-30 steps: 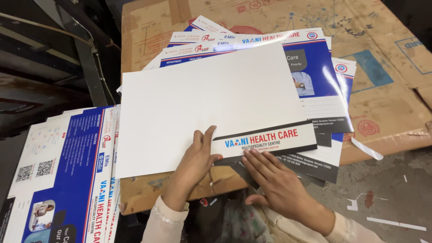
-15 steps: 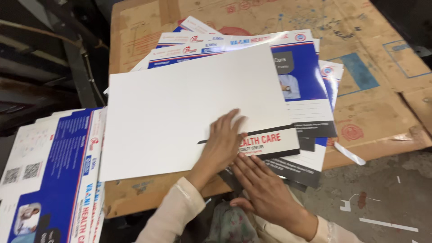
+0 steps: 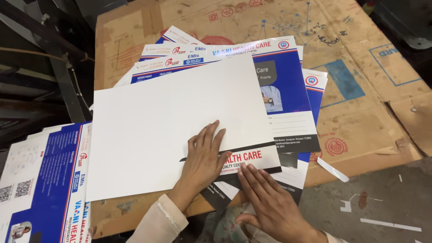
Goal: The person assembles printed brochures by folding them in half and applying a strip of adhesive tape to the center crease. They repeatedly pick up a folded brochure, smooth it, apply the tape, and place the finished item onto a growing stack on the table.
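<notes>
On the cardboard bench (image 3: 360, 112), white sheet (image 3: 171, 121) under flat left hand (image 3: 204, 157), right hand (image 3: 265, 198) alongside, fingers open.

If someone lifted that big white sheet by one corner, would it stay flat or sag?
The white sheet looks like thin card lying flat, so it would probably bend some, not droop like paper. It seems light for its size. Resting on glossy printed sheets under the left hand, it would likely slide easily.
</notes>
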